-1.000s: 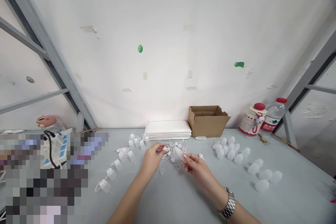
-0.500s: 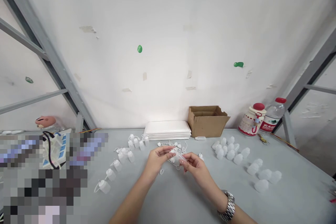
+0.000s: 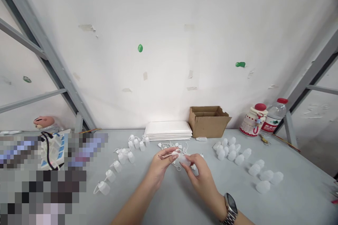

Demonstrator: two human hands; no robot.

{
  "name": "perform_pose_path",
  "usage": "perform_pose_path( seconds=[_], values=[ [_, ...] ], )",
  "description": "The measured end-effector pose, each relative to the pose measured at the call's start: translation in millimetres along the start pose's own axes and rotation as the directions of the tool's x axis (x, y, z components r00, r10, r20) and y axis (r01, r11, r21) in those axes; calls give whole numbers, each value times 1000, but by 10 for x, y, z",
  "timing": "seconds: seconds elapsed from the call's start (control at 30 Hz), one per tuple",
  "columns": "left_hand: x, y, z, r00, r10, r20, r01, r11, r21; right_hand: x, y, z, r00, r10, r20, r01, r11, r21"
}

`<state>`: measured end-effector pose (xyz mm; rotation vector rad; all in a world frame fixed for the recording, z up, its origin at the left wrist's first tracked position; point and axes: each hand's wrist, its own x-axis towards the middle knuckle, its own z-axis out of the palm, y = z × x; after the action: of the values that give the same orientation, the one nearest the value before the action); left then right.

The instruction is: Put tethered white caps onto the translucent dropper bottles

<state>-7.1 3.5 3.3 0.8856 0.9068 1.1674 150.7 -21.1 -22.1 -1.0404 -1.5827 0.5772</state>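
Note:
Between both hands is a small translucent white bottle (image 3: 185, 160), tilted, near the middle of the grey table. My right hand (image 3: 198, 171) pinches its body from the right. My left hand (image 3: 160, 164) has its fingers closed round a white cap (image 3: 174, 153) at the bottle's left end; the fingers partly hide it. Behind and under the hands lies a pile of white caps with looped straps (image 3: 179, 168). Capped bottles with straps (image 3: 104, 187) stand in groups on the left. Several bottles without caps (image 3: 263, 186) are spread on the right.
A white stack of flat packages (image 3: 169, 130) and an open cardboard box (image 3: 210, 126) stand against the wall. At the back right are a decorated jar (image 3: 250, 123), a red-capped water bottle (image 3: 274, 117) and keys (image 3: 264, 140). A power strip (image 3: 54, 149) lies at the left.
My right hand has turned over, its watch face now showing, and the bottle in it has come up against the cap in my left hand. The loose ring below my left hand is no longer visible.

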Motion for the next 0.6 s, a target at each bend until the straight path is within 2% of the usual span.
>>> perform_pose_path(
  seconds=[0.17, 0.33, 0.5, 0.6],
  values=[
    [-7, 16, 8, 998, 60, -27, -57, 993, 103, -21, -7, -9, 998, -62, -13, 62, 997, -54],
    [-17, 19, 7, 999, 49, -23, -46, 994, 94, -40, 0, -22, 990, -144, -6, 141, 977, -160],
    [-26, -9, 12, 998, 62, -21, -61, 997, 53, -18, -16, -26, 946, -323, 22, 312, 894, -320],
    [-19, -8, 9, 998, 59, -16, -58, 998, 23, -6, -35, -29, 921, -387, 32, 370, 848, -380]
  ],
)
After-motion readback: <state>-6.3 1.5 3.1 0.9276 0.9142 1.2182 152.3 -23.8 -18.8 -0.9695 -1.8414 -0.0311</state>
